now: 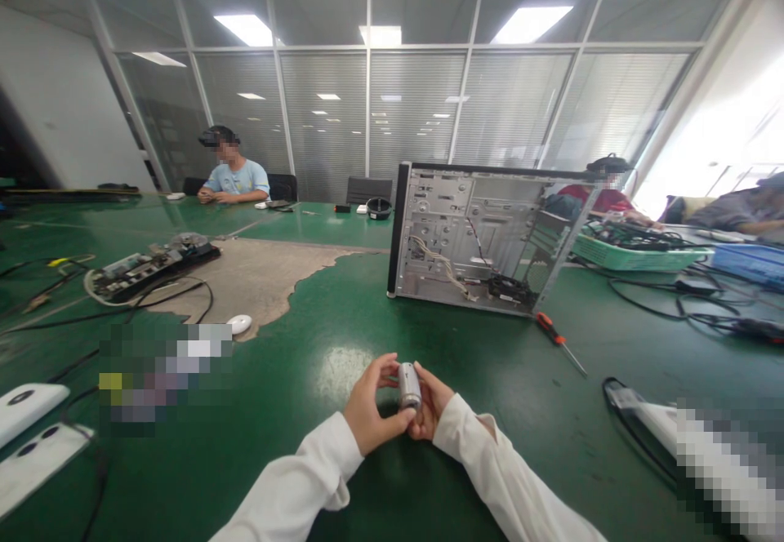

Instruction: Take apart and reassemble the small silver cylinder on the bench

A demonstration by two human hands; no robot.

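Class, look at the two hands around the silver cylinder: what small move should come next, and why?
Probably a slight turn of the silver cylinder by the right hand, with the left hand steadying it: they hold it from opposite sides, and the screwdriver lies apart on the table.

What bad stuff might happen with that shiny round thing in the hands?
The silver cylinder might slip from between the left hand and right hand and roll across the table. Reaching toward the open computer case, the right arm might bump the orange-handled screwdriver lying beside it.
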